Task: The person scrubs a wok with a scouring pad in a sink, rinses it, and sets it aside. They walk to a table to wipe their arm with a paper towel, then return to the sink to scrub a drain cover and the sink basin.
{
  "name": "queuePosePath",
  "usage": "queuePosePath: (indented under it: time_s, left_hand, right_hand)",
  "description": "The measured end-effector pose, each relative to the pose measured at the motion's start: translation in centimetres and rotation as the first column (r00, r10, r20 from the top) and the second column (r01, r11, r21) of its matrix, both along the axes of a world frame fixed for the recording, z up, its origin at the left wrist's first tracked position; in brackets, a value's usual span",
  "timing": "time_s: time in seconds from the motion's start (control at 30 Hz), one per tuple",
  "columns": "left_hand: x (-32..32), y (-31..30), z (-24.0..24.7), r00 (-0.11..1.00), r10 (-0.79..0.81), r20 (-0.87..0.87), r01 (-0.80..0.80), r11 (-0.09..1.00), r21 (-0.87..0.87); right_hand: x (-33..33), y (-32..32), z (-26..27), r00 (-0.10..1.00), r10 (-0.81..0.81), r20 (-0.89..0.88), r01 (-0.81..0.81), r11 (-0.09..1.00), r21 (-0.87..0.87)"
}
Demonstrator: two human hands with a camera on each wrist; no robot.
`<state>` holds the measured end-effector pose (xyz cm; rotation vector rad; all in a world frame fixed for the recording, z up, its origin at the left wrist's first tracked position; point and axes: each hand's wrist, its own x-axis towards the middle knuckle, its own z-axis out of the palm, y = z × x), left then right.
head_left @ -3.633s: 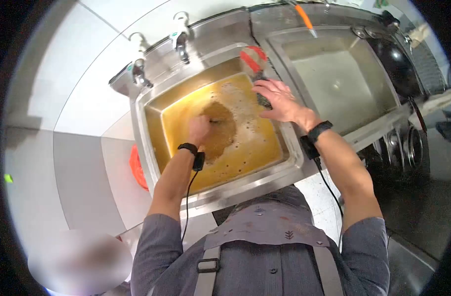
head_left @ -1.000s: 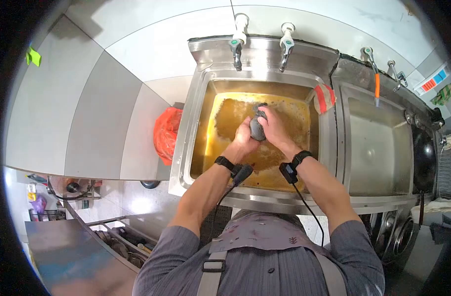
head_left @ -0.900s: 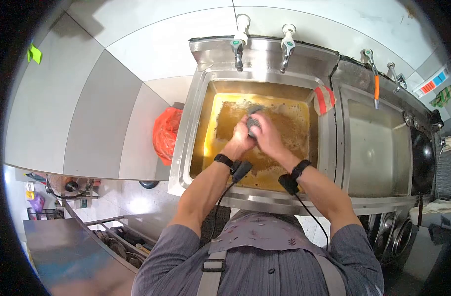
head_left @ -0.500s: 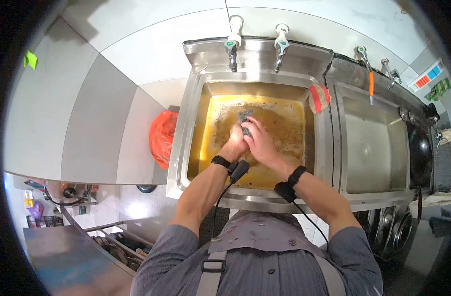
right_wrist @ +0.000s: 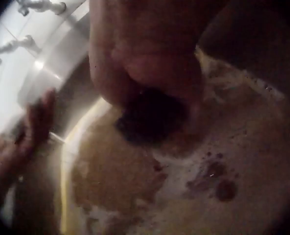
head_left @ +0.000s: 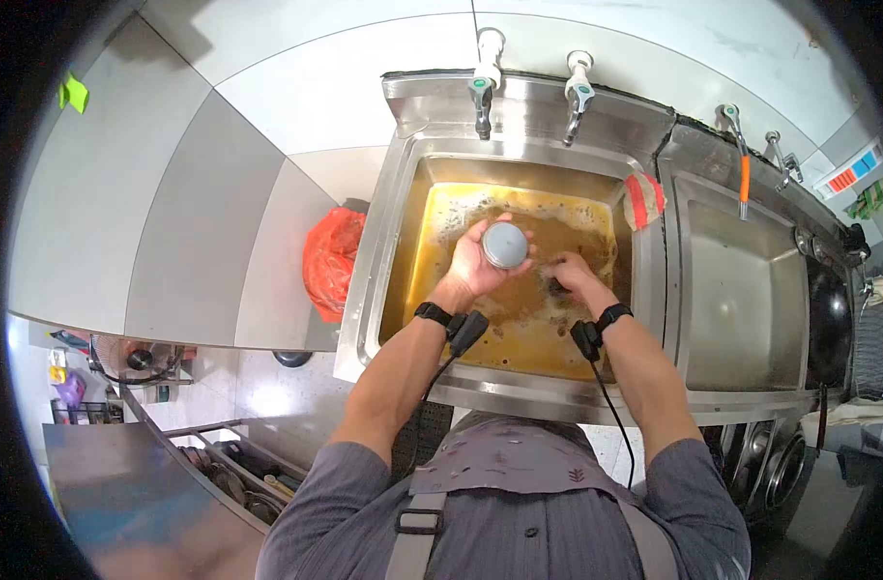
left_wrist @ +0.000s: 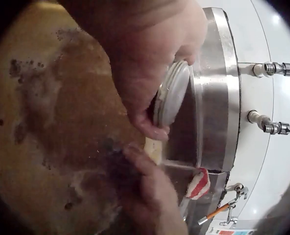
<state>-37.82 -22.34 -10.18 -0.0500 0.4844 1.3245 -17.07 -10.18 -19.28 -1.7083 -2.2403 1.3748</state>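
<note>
A round grey lid-like piece (head_left: 505, 246) lies in my left hand (head_left: 471, 261), which grips it by the edge above the murky water. In the left wrist view the round piece (left_wrist: 173, 94) shows a pale face and a ridged rim, with the left hand's (left_wrist: 150, 58) fingers curled round it. My right hand (head_left: 575, 275) is low at the water, to the right of the left one. A dark scrubbing pad (right_wrist: 150, 116) is held in the right hand (right_wrist: 150, 58), seen in the right wrist view; its lower side is blurred.
The sink (head_left: 364, 280) holds brown, foamy water. A red-striped cloth or sponge (head_left: 643, 201) sits on its right rim. Two taps (head_left: 482, 101) stand behind. To the right is a second sink (head_left: 741, 300); an orange-red bag (head_left: 331, 261) hangs or lies at the left.
Half a second ago both hands were together round the dark pad; they are now apart. The right hand has moved right with the pad, and the left hand's round piece is turned face up.
</note>
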Motion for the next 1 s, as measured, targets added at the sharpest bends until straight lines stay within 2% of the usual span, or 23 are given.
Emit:
queuePosePath:
  time_s: [0.03, 0.07, 0.13, 0.17, 0.2, 0.23, 0.3, 0.33, 0.43, 0.47, 0.5, 0.57, 0.6, 0.63, 0.67, 0.7, 0.73, 0.77, 0.83, 0.87, 0.93, 0.97, 1.0]
  left_hand:
    - [-0.4, 0.2, -1.1, 1.000, 0.001, 0.000, -0.001, 1.000, -0.003]
    - [-0.9, 0.4, -2.1, 0.997, 0.032, -0.071, -0.037, 0.996, -0.078]
    - [-1.2, 0.7, -3.1, 0.988, 0.057, -0.147, -0.079, 0.986, -0.150]
    - [-0.7, 1.1, -3.4, 0.986, 0.091, -0.142, -0.114, 0.979, -0.170]
    - [-0.3, 1.5, -3.5, 0.983, 0.122, -0.136, -0.147, 0.971, -0.190]
    - [0.1, 1.3, -2.9, 0.984, 0.116, -0.134, -0.141, 0.972, -0.188]
    - [1.1, 0.7, -1.7, 0.979, 0.044, -0.198, -0.090, 0.969, -0.232]
    - [1.2, 0.7, -1.6, 0.983, 0.040, -0.179, -0.074, 0.979, -0.191]
    - [2.1, 1.1, -1.8, 0.966, 0.012, -0.259, -0.060, 0.982, -0.179]
    - [2.4, 1.1, -2.1, 0.970, 0.011, -0.243, -0.047, 0.988, -0.144]
    - [2.4, 1.3, -2.3, 0.971, 0.004, -0.240, -0.039, 0.989, -0.140]
    - [1.7, 1.7, -3.1, 0.922, -0.055, -0.382, -0.002, 0.989, -0.146]
    - [1.2, 1.7, -3.1, 0.899, -0.105, -0.425, -0.003, 0.969, -0.246]
    - [1.4, 0.6, -1.4, 0.834, -0.058, -0.549, -0.034, 0.987, -0.156]
    - [-0.4, 2.0, -5.7, 0.923, -0.035, -0.382, -0.008, 0.994, -0.112]
    - [0.0, 2.0, -4.9, 0.914, -0.020, -0.405, -0.011, 0.997, -0.073]
    - [1.3, 1.7, -2.8, 0.897, -0.035, -0.441, -0.009, 0.995, -0.097]
    - [3.1, 1.1, 1.1, 0.926, -0.056, -0.373, -0.022, 0.979, -0.201]
    - [2.6, 1.8, -1.2, 0.941, -0.021, -0.338, -0.016, 0.994, -0.106]
    - [2.5, 2.2, -2.1, 0.941, -0.034, -0.338, -0.001, 0.995, -0.103]
    - [2.3, 3.3, -3.3, 0.916, 0.070, -0.396, -0.122, 0.987, -0.108]
    - [1.9, 3.2, -3.7, 0.918, 0.060, -0.391, -0.112, 0.988, -0.110]
    - [1.4, 3.2, -4.0, 0.910, 0.059, -0.409, -0.112, 0.988, -0.107]
  right_hand:
    - [-1.0, -1.2, 1.2, 0.959, -0.149, -0.239, 0.111, 0.980, -0.165]
    - [-1.8, -2.6, 3.8, 0.960, -0.145, -0.239, 0.106, 0.980, -0.168]
    - [-3.2, -6.0, 9.8, 0.866, 0.013, -0.500, 0.072, 0.986, 0.149]
    - [-4.1, -7.4, 10.6, 0.865, 0.011, -0.502, 0.075, 0.986, 0.150]
    - [-4.8, -8.7, 11.3, 0.823, 0.217, -0.525, 0.033, 0.904, 0.426]
    - [-5.2, -9.3, 11.4, 0.770, 0.418, -0.483, 0.016, 0.743, 0.669]
    - [-6.0, -9.2, 10.7, 0.804, 0.420, -0.421, 0.008, 0.700, 0.714]
    - [-6.2, -8.9, 10.3, 0.833, 0.421, -0.359, -0.009, 0.659, 0.752]
    - [-6.0, -6.2, 9.9, 0.786, 0.458, -0.416, -0.010, 0.683, 0.731]
    - [-6.1, -5.4, 9.8, 0.794, 0.344, -0.501, 0.079, 0.759, 0.647]
    - [-6.1, -5.4, 9.6, 0.798, 0.340, -0.497, 0.083, 0.755, 0.650]
    - [-6.3, -5.8, 9.4, 0.862, 0.270, -0.428, 0.090, 0.750, 0.655]
    - [-6.5, -6.9, 9.2, 0.860, 0.315, -0.401, 0.069, 0.707, 0.704]
    - [-6.4, -8.3, 10.8, 0.850, 0.346, -0.398, 0.002, 0.752, 0.660]
    - [-6.4, -9.6, 10.6, 0.855, 0.348, -0.384, 0.015, 0.724, 0.690]
    - [-6.7, -9.9, 10.3, 0.843, 0.271, -0.465, 0.135, 0.730, 0.670]
    - [-6.3, -9.1, 9.6, 0.852, 0.262, -0.452, 0.146, 0.711, 0.688]
    - [-5.7, -8.2, 10.0, 0.868, 0.253, -0.427, 0.123, 0.724, 0.679]
    - [-5.3, -6.9, 10.0, 0.913, 0.112, -0.392, 0.181, 0.749, 0.637]
    - [-5.1, -6.9, 9.7, 0.915, 0.100, -0.391, 0.192, 0.744, 0.640]
    - [-5.0, -7.4, 9.2, 0.948, 0.080, -0.309, 0.159, 0.720, 0.675]
    - [-5.2, -8.5, 9.5, 0.950, 0.070, -0.304, 0.163, 0.720, 0.675]
    - [-5.6, -9.8, 9.8, 0.936, 0.061, -0.347, 0.166, 0.793, 0.587]
